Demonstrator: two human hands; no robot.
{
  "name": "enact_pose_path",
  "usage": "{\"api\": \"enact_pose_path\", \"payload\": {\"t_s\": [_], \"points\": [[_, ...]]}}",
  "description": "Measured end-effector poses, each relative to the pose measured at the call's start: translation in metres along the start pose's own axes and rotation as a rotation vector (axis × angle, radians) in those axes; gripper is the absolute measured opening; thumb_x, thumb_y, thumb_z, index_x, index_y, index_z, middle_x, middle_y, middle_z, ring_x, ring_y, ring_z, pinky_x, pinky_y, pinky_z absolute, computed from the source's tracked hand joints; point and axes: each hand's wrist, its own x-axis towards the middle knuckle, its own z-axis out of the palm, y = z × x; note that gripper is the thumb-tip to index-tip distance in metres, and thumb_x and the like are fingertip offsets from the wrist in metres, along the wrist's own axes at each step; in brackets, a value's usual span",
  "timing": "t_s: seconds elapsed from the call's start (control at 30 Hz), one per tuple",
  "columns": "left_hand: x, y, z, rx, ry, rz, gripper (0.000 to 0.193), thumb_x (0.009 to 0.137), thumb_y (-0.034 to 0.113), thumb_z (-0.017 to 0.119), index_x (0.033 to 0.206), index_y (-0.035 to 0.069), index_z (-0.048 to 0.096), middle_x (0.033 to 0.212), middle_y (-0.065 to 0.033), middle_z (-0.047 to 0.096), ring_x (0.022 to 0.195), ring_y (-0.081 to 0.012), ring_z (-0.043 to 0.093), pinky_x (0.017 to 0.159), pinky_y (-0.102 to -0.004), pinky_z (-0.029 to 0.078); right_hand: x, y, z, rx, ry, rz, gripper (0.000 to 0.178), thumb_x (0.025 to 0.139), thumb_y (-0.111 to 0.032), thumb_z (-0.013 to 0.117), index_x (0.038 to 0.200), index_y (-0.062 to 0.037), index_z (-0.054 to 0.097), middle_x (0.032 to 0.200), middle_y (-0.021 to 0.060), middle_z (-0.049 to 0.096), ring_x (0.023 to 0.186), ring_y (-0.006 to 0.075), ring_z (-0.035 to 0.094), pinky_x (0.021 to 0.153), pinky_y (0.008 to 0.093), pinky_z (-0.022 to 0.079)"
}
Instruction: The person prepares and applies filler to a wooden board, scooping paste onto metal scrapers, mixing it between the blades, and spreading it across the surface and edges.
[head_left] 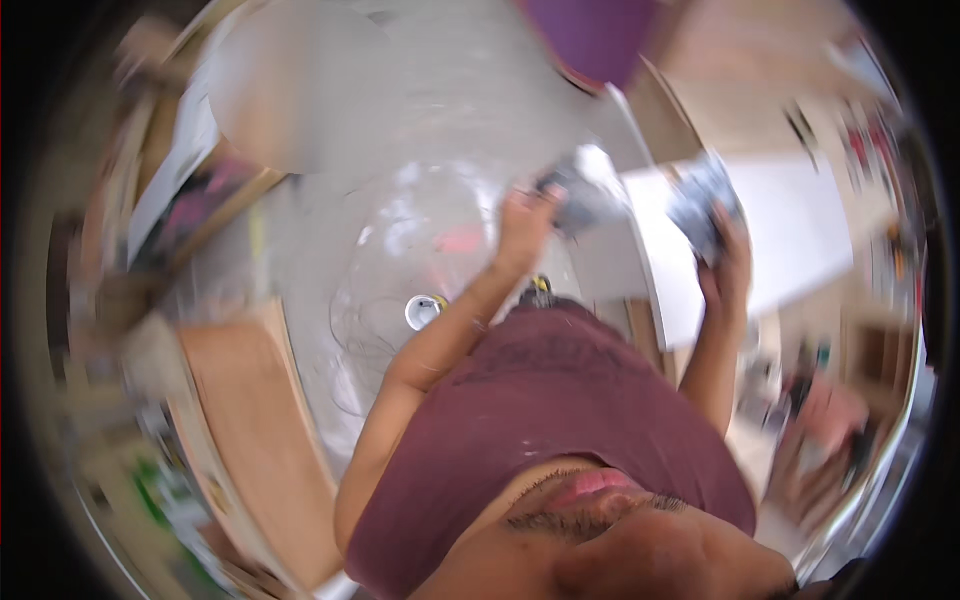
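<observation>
My left hand [527,228] is closed on a dark grey and silvery thing [592,192], which looks like a crinkled plastic packet. My right hand [733,255] grips a blue-grey, packet-like thing [703,195] with its fingers along the right side. Both are smeared by motion, so their exact kind cannot be made out. The two hands are apart, held out in front of my body. Beneath the right hand's packet, a white sheet or board [795,215] lies on a pale wooden surface.
Beyond my hands stands a purple chair-like shape [590,35]. A white ring-shaped thing [423,313] lies on the grey floor left of me. At the left is a long wooden surface [245,400]. Blurred small items and a wooden box [878,345] crowd the right side.
</observation>
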Motion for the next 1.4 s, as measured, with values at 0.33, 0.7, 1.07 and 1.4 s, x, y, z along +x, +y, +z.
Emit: {"api": "enact_pose_path", "payload": {"t_s": [0.33, 0.7, 1.07, 1.4], "points": [[0.104, 0.014, 0.022, -0.083, -0.158, -0.23, 0.024, 0.093, 0.005, 0.054, 0.115, -0.004, 0.053, 0.099, -0.0099, 0.064, 0.084, -0.0162, 0.066, 0.07, -0.0298, 0.058, 0.04, 0.015, 0.054, -0.1, 0.26, -0.138, 0.033, 0.082, -0.009, 0.071, 0.11, 0.0056, 0.059, 0.093, 0.0083, 0.066, 0.082, 0.0134, 0.064, 0.074, 0.0268, 0.054], [0.171, 0.009, 0.048, -0.015, -0.558, -0.46, 0.031, 0.097, 0.011, 0.05, 0.123, -0.007, 0.052, 0.103, -0.0105, 0.065, 0.084, -0.0155, 0.066, 0.068, -0.0279, 0.057, 0.051, 0.037, 0.091, -0.072, 0.578, -0.237, 0.037, 0.081, -0.011, 0.072, 0.112, 0.0062, 0.059, 0.093, 0.0085, 0.067, 0.08, 0.0121, 0.064, 0.071, 0.0256, 0.053], [0.22, 0.01, 0.072, 0.344, -0.993, -0.51, 0.035, 0.098, 0.016, 0.052, 0.128, -0.001, 0.056, 0.102, -0.0048, 0.065, 0.082, -0.0072, 0.06, 0.067, -0.0226, 0.053, 0.07, 0.055, 0.111, 0.018, 0.938, -0.343, 0.036, 0.082, -0.004, 0.07, 0.113, 0.0074, 0.058, 0.094, 0.0091, 0.067, 0.083, 0.0126, 0.064, 0.073, 0.0253, 0.053], [0.287, -0.045, 0.114, 0.216, -0.879, -0.726, 0.027, 0.097, 0.018, 0.053, 0.118, 0.003, 0.059, 0.085, 0.0019, 0.063, 0.063, -0.0034, 0.053, 0.052, -0.0178, 0.041, 0.061, -0.028, 0.024, -0.185, 1.058, -0.74, 0.042, 0.085, -0.007, 0.068, 0.122, 0.0053, 0.051, 0.109, 0.0135, 0.063, 0.093, 0.0223, 0.067, 0.079, 0.0345, 0.059]]}}
